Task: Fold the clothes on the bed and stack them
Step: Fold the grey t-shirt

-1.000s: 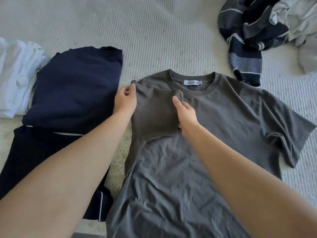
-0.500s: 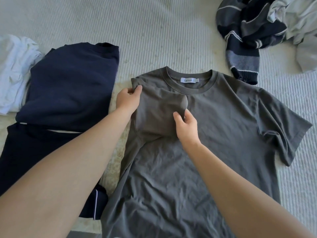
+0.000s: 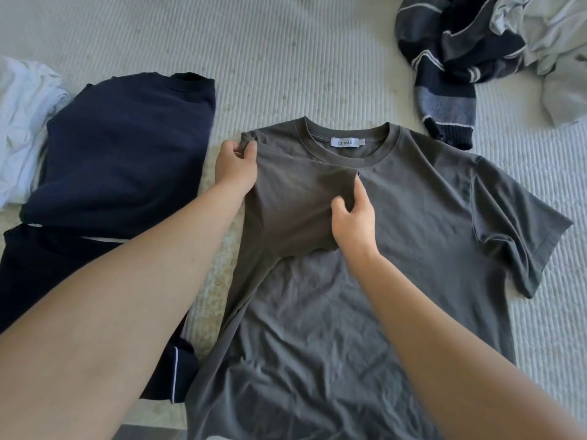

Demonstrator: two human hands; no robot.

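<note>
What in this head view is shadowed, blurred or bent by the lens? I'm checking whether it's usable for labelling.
Head view: soft daylight, no glare; the right hand casts a faint shadow on the grey T-shirt; forearms loom large and soft near the bottom edge; bed ribbing curves slightly, wide-angle style; the collar label stays readable; the left hand is sharp.

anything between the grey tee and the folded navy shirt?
Head view: only a bare strip of bed cover separates the grey tee from the folded navy shirt; the left forearm crosses above it.
</note>
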